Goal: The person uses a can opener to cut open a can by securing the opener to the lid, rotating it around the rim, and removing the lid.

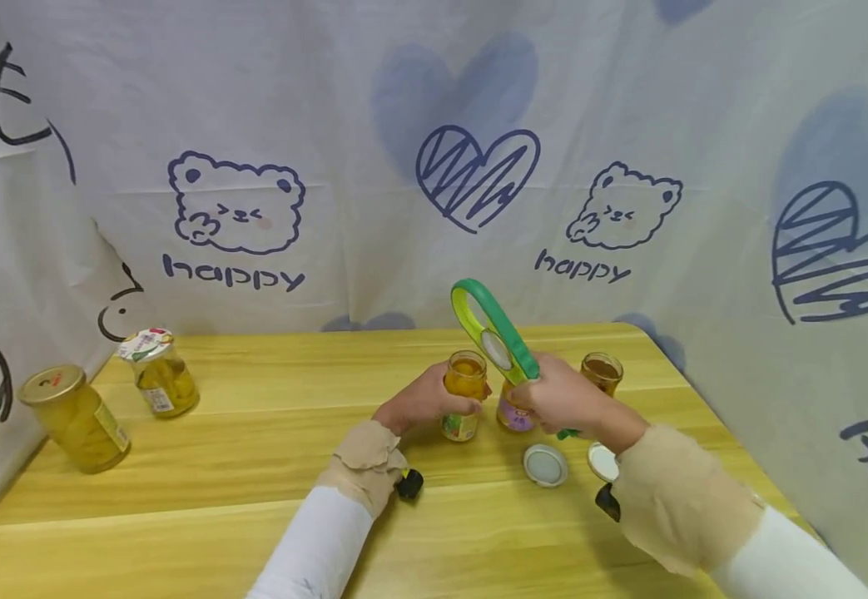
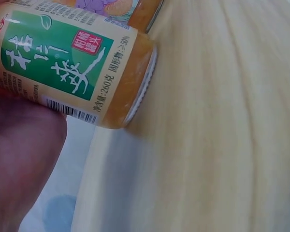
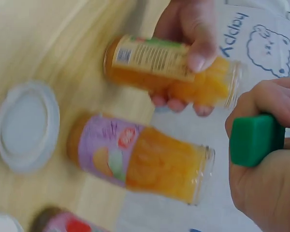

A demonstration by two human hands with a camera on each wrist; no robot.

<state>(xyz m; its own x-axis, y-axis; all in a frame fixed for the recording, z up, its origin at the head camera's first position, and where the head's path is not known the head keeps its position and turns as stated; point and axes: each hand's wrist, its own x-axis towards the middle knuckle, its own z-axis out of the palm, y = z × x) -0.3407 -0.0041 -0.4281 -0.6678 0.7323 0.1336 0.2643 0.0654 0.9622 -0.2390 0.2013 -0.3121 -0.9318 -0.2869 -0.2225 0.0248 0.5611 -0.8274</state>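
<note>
My left hand (image 1: 428, 399) grips a glass jar of orange fruit (image 1: 466, 381), upright, with its mouth uncovered. Its cream and green label shows large in the left wrist view. A green jar opener (image 1: 504, 320) is held by its handle in my right hand (image 1: 568, 398); its loop points up and to the left. Inside the loop sits a pale round lid (image 1: 495, 349). Between the hands stands a second lidless jar (image 3: 140, 157) with a purple label, partly hidden by my right hand in the head view.
Another uncovered jar (image 1: 602, 372) stands behind my right wrist. Two loose lids, one silvery white (image 1: 545, 465) and one white (image 1: 602, 462), lie on the wooden table (image 1: 254, 466). At the far left are two lidded jars of yellow fruit, one gold-topped (image 1: 77, 420), one white-topped (image 1: 164, 378).
</note>
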